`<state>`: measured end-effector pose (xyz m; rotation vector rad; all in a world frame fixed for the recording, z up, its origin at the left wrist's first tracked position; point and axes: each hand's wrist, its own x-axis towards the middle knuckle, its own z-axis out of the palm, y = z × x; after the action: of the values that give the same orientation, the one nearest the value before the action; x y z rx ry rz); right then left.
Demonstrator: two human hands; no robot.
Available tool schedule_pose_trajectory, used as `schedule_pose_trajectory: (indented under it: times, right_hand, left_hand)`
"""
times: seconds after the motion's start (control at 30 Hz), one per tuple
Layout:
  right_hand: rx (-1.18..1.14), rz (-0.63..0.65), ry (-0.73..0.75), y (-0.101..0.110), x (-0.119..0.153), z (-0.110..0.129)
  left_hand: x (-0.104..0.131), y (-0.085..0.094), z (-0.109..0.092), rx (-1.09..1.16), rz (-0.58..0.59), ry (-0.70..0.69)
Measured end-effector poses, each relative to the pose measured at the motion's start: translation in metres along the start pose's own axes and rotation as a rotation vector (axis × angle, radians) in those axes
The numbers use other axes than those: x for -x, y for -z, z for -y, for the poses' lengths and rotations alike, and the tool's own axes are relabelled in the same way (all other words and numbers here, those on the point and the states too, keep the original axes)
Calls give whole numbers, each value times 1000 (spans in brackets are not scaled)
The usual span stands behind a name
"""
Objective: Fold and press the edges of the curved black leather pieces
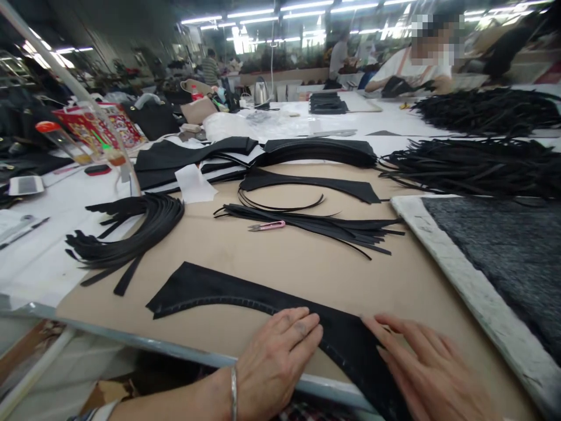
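Observation:
A curved black piece of leather-like material [245, 295] lies near the front edge of the table, with small notches or folds along its inner curve. My left hand [283, 354] rests on its middle, fingers close together and lying flat, thumb hidden. At the piece's right end is my right hand [432, 362], its fingers stretched out and touching the far edge. Farther back lie a bundle of thin black strips [315, 225] and pink-handled thread snips [268, 226]. Another curved black piece [307, 182] lies behind them.
A curled bundle of black strips [144, 234] lies at left. Stacked black pieces [319, 151] are at the back. A white-edged board with a dark grey surface [495, 245] stands at right, below heaped black strips [473, 166]. Across the table, a person [412, 67] handles something black.

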<state>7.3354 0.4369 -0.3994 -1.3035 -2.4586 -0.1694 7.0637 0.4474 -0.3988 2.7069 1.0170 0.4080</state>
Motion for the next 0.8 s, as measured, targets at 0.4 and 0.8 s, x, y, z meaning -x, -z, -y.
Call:
schedule_pose_trajectory:
  times: [0.4, 0.8]
  right_hand:
    - [0, 27, 132, -32, -51, 41]
    - [-87, 166, 37, -20, -60, 39]
  left_hand:
    - [19, 2, 23, -191, -150, 255]
    - [40, 17, 48, -251, -219, 221]
